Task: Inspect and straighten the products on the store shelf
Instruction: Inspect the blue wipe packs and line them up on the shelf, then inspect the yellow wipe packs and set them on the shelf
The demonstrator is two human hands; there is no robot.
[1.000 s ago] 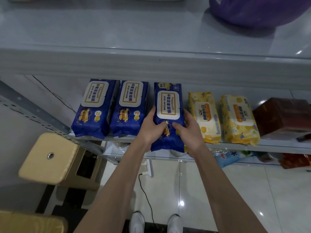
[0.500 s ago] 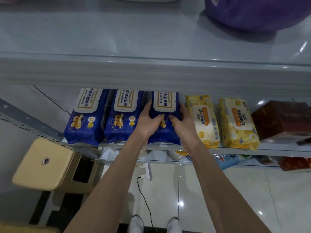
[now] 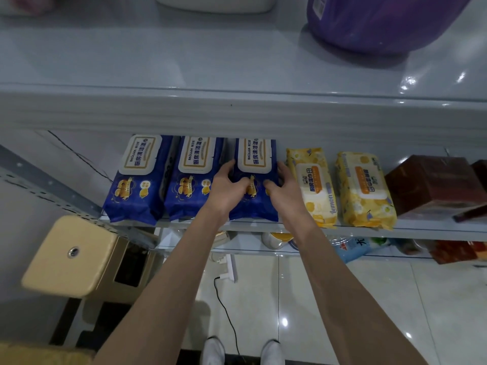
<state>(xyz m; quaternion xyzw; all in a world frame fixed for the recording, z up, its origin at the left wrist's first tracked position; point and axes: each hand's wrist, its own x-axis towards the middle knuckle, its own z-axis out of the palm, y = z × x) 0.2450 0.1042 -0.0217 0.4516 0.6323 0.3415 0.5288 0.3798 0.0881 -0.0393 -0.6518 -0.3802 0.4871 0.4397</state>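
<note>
Three blue wet-wipe packs lie side by side on the middle shelf (image 3: 421,227). The third blue pack (image 3: 254,164) is gripped from both sides. My left hand (image 3: 226,188) holds its left edge, thumb on top. My right hand (image 3: 283,188) holds its right edge, thumb on top. The pack lies flat on the shelf, lined up with the second blue pack (image 3: 193,175) and the first blue pack (image 3: 137,177). To the right lie a yellow lemon pack (image 3: 315,188) and another yellow pack (image 3: 365,188).
A dark red box (image 3: 432,183) sits at the shelf's right end. The upper shelf (image 3: 184,109) overhangs the packs and carries a purple bag (image 3: 379,22). A tan stool (image 3: 71,256) stands at the lower left. A black cable (image 3: 229,320) runs across the floor tiles.
Both hands have pushed the third blue pack back onto the shelf from overhanging the front edge, so it now lines up with the other two blue packs.
</note>
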